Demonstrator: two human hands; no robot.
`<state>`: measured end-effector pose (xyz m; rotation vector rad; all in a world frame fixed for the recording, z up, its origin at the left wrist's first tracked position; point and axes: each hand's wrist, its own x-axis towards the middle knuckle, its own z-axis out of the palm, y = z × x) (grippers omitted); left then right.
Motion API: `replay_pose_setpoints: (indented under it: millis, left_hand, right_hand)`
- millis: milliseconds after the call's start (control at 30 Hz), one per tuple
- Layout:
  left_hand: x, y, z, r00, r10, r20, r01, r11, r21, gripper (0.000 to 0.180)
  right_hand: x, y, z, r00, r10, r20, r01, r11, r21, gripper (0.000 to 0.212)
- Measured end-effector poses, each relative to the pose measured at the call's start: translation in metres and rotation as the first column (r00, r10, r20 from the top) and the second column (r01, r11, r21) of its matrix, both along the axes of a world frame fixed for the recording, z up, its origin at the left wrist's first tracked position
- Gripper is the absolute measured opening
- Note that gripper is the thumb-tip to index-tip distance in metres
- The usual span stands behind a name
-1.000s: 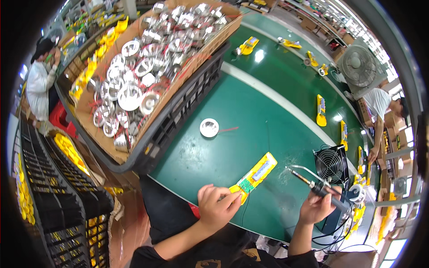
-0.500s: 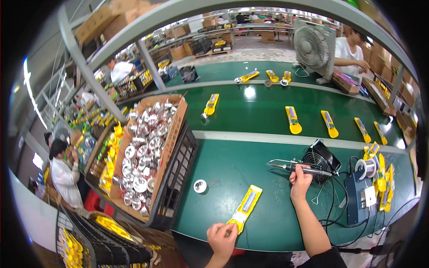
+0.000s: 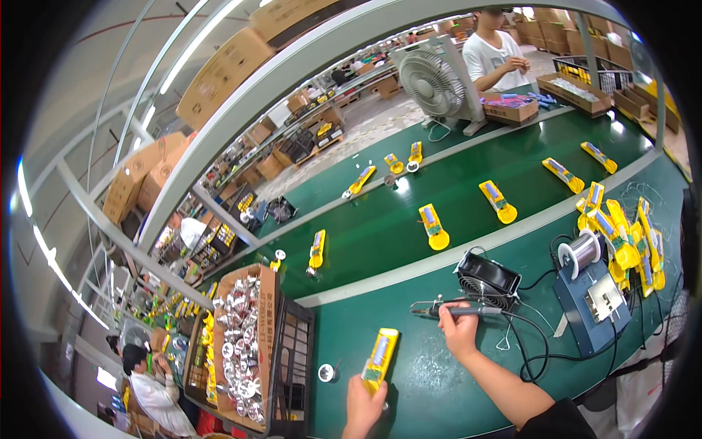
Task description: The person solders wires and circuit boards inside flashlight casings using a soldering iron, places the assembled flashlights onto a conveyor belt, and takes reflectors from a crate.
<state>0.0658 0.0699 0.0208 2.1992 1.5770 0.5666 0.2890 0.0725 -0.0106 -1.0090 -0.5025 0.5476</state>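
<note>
left hand: the left hand [image 3: 363,404] pinches the lower end of a yellow housing [image 3: 381,356], thumb laid along its right side
right hand: the right hand [image 3: 459,331] is closed round the grip of a soldering iron [image 3: 474,311], thumb and fingers pressed on it
yellow housing: held up at a slant over the near part of the green counter [image 3: 431,399], its top leaning right; a pale purple-blue part sits in its upper half and a green patch lower down
iron tip: points left, above and to the right of the housing, apart from it; a thin bent metal piece runs just above the tip
silver cup: one round silver cup [image 3: 326,373] lies on the counter left of the left hand, well apart from the iron
small fan: a black fan [image 3: 488,279] stands just behind the right hand
solder station: a blue-grey box [image 3: 592,304] stands right of the right hand, with a spool of silver wire [image 3: 580,252] at its back and black cables looping on the counter
housing pile: more yellow housings [image 3: 623,241] lie heaped behind and right of the box
belt: beyond a pale rail [image 3: 395,274], spaced yellow pieces [image 3: 433,228] lie on a dark green belt [image 3: 373,252]
left side: a carton [image 3: 267,322] full of silver cups, with a black crate [image 3: 296,358] along its right side
far side: a large grey fan [image 3: 431,82] and a person in a white shirt [image 3: 493,58], hands raised together
</note>
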Motion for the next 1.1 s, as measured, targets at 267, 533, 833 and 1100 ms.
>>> replay_pose_setpoints:
  millis: [267, 533, 833, 1100]
  left_hand:
    - [0.071, 0.194, -0.013, 0.991, 0.096, 0.098, -0.104, 0.992, 0.078, 0.046]
    - [0.156, 0.354, -0.028, 0.988, 0.155, 0.011, -0.155, 0.982, 0.109, 0.062]
    - [0.241, 0.324, -0.001, 0.896, 0.300, -0.328, -0.263, 0.953, 0.153, 0.071]
    - [0.249, 0.272, 0.010, 0.912, -0.409, -0.016, 0.366, 0.834, -0.413, 0.046]
  right_hand:
    - [-0.006, 0.005, 0.003, 0.990, -0.052, 0.128, 0.051, 0.999, 0.009, 0.011]
    - [-0.006, 0.002, 0.004, 0.990, -0.009, 0.138, 0.012, 1.000, -0.021, 0.013]
    - [0.003, 0.001, 0.004, 0.977, -0.003, 0.214, 0.022, 0.996, -0.084, 0.014]
    - [-0.002, 0.002, 0.008, 0.986, -0.006, 0.169, 0.012, 0.999, -0.036, 0.014]
